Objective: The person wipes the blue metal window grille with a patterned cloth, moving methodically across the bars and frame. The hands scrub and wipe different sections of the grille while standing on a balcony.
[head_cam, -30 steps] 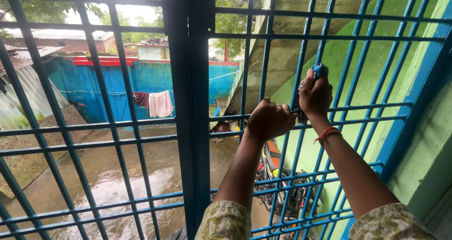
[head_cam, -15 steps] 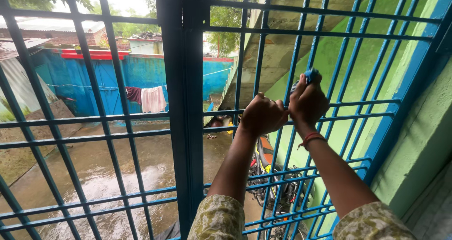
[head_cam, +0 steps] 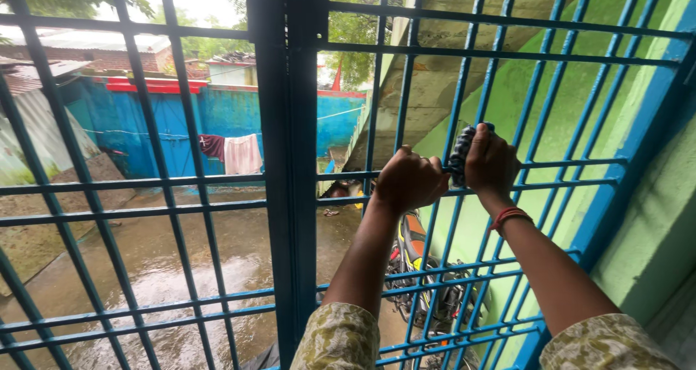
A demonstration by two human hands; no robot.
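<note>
Left hand (head_cam: 409,181): fist closed on a bar of the blue grille (head_cam: 290,159). Right hand (head_cam: 491,163): gripping a dark cloth (head_cam: 459,154) against an upright bar, lower than a second ago. Beyond: motorcycle (head_cam: 417,268), open wet yard (head_cam: 159,268) far left.

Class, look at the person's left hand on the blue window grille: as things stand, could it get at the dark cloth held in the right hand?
Probably yes. The left hand grips the grille right beside the right hand, and the cloth bulges out between them on the near side of the bars. Nothing stands between; it would only need to let go.
</note>
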